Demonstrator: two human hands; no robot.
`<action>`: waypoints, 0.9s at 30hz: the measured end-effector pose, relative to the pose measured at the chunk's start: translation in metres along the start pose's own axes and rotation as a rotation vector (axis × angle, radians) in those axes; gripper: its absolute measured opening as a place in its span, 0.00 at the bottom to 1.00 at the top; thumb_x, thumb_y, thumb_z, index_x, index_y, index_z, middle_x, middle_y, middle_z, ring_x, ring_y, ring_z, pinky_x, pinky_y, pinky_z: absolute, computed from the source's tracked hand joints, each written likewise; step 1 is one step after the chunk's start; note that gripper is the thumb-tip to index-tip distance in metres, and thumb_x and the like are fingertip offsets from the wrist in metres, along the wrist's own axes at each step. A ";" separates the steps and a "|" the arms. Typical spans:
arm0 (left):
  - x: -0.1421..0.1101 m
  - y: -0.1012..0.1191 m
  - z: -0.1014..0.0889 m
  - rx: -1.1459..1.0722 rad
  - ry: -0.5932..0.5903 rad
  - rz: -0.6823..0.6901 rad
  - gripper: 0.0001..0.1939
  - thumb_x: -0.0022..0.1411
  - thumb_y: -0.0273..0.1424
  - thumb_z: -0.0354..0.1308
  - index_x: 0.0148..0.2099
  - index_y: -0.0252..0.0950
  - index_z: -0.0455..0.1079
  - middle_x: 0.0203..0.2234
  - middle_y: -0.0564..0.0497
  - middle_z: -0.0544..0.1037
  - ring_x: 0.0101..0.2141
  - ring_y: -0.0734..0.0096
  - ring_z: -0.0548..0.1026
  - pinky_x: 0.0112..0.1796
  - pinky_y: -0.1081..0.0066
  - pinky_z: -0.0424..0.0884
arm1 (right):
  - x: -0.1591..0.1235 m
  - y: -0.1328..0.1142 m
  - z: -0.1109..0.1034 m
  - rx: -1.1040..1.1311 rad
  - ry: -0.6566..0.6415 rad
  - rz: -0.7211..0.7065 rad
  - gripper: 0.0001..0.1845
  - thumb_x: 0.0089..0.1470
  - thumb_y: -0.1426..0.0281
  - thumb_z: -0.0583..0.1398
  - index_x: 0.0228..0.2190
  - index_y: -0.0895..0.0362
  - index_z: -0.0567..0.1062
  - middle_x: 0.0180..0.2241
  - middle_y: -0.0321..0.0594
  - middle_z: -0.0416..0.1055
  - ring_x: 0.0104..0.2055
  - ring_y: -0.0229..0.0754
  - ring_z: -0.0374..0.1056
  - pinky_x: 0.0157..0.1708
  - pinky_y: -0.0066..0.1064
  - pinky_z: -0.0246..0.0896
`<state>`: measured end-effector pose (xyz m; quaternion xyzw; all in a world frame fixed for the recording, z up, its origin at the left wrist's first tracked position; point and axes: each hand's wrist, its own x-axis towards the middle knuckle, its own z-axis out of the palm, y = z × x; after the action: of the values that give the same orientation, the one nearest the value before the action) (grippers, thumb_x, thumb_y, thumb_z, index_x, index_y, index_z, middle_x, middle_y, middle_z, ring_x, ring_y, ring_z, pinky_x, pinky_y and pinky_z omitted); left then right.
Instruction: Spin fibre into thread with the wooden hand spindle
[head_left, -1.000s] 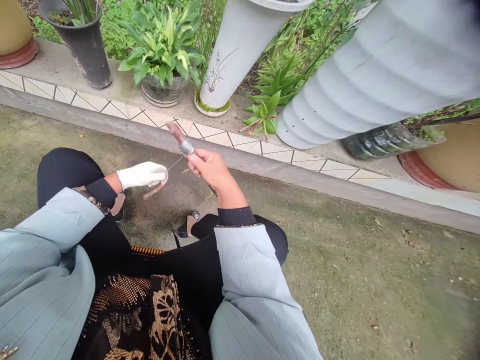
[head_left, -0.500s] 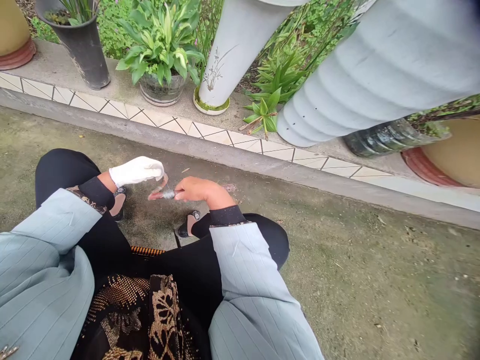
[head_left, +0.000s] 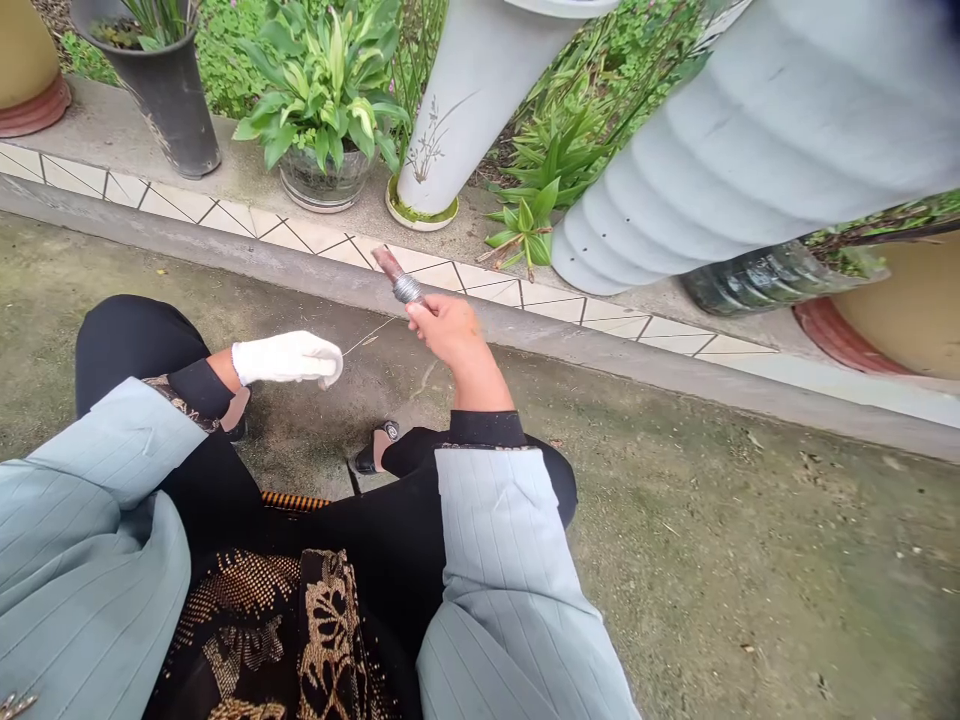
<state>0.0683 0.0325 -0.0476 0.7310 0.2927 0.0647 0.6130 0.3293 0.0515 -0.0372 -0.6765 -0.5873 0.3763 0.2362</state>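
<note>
My right hand (head_left: 454, 332), bare, is closed round one end of a short reddish-brown stick (head_left: 385, 262). Silvery wire (head_left: 407, 289) is wound in a thick band round the stick, just beyond my thumb. The stick tilts up and to the left, its free end in front of the tiled ledge. My left hand (head_left: 289, 358) wears a white glove and is closed, fingers curled. From its fingertips a thin strand (head_left: 367, 339) runs up to the right towards the stick. What lies inside the gloved fingers is hidden.
Beyond my hands runs a low ledge with a tiled band (head_left: 292, 235). On it stand a dark pot (head_left: 169, 95), a clear planter (head_left: 326, 182), a tall white vase (head_left: 465, 110) and a ribbed grey-white vase (head_left: 675, 170). My knees flank the concrete floor (head_left: 720, 520).
My right hand has moved up and to the right with the stick, away from my left hand. The stick now points upward, and a strand stretches across the wider gap. My left hand shifted slightly downward.
</note>
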 end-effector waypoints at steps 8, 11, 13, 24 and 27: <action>-0.005 0.008 -0.006 -0.140 0.012 -0.014 0.18 0.61 0.42 0.56 0.32 0.30 0.70 0.25 0.48 0.73 0.19 0.81 0.61 0.20 0.79 0.58 | -0.004 -0.010 0.015 -0.525 -0.140 -0.035 0.16 0.58 0.61 0.54 0.36 0.57 0.78 0.33 0.46 0.75 0.32 0.43 0.65 0.30 0.31 0.50; -0.008 0.009 -0.010 -0.106 0.079 0.000 0.19 0.61 0.43 0.56 0.32 0.30 0.71 0.26 0.47 0.74 0.19 0.82 0.60 0.20 0.78 0.57 | -0.007 -0.011 0.016 -0.653 -0.346 -0.071 0.13 0.57 0.63 0.56 0.33 0.57 0.78 0.31 0.44 0.75 0.31 0.41 0.64 0.29 0.31 0.49; -0.008 0.007 -0.015 -0.071 0.146 0.007 0.20 0.61 0.44 0.56 0.32 0.30 0.71 0.25 0.47 0.74 0.18 0.82 0.60 0.20 0.78 0.56 | -0.011 -0.014 0.015 -0.673 -0.599 -0.089 0.11 0.55 0.65 0.57 0.29 0.58 0.77 0.27 0.41 0.72 0.27 0.38 0.62 0.27 0.30 0.49; 0.005 -0.009 -0.006 -0.112 0.112 -0.035 0.20 0.61 0.45 0.55 0.33 0.30 0.70 0.26 0.49 0.72 0.19 0.81 0.62 0.21 0.78 0.60 | -0.019 -0.020 0.005 0.383 -0.319 -0.241 0.20 0.57 0.54 0.55 0.34 0.59 0.72 0.25 0.36 0.67 0.22 0.31 0.56 0.22 0.24 0.51; 0.004 -0.001 0.000 -0.113 0.038 -0.044 0.19 0.61 0.44 0.55 0.33 0.30 0.70 0.25 0.50 0.71 0.19 0.82 0.60 0.21 0.78 0.58 | -0.004 -0.009 0.010 0.007 -0.082 -0.066 0.16 0.58 0.59 0.55 0.31 0.59 0.73 0.25 0.40 0.69 0.24 0.34 0.58 0.24 0.27 0.51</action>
<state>0.0710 0.0346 -0.0492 0.6873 0.3162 0.0812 0.6489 0.3162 0.0480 -0.0350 -0.6398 -0.6174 0.3977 0.2264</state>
